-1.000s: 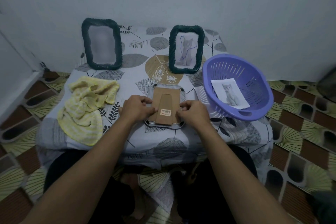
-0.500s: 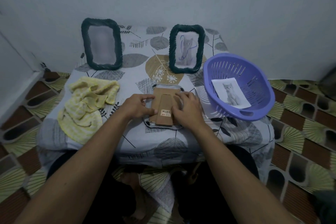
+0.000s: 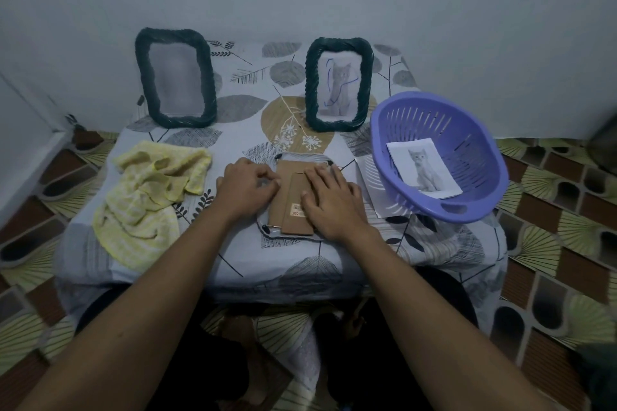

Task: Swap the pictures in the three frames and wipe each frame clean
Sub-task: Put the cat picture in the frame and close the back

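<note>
- Three frames stand or lie on the counter (image 3: 267, 264), which is covered by a leaf-print cloth.
- Face-down frame (image 3: 287, 177): lies flat near the counter's 6 o'clock edge, brown backing board up, its folded stand bearing a barcode sticker (image 3: 298, 210). Small black clips show at its 7 o'clock and 1 o'clock corners.
- Left hand (image 3: 245, 190): rests at the 9 o'clock edge of the face-down frame, fingers curled with the tips against the backing; whether they pinch anything cannot be told.
- Right hand (image 3: 334, 200): lies flat on the 3 o'clock half of the backing board, fingers straight and slightly spread, pressing down.
- Empty-looking frame (image 3: 142, 77): upright at the counter's 11 o'clock, dark green twisted border, its pane a pale blur.
- Cat frame (image 3: 312, 83): upright at 1 o'clock, same border, showing a grey cat picture with blue scribbled lines.
- Yellow cloth (image 3: 150, 197): crumpled at 8 o'clock, well apart from the frames, untouched.
- Purple basket (image 3: 417, 117): at 3 o'clock, tilted toward the viewer, holding a loose cat picture (image 3: 422, 168).
- White sheet (image 3: 369, 187): partly under the basket's 8 o'clock rim, just beside the right hand.
</note>
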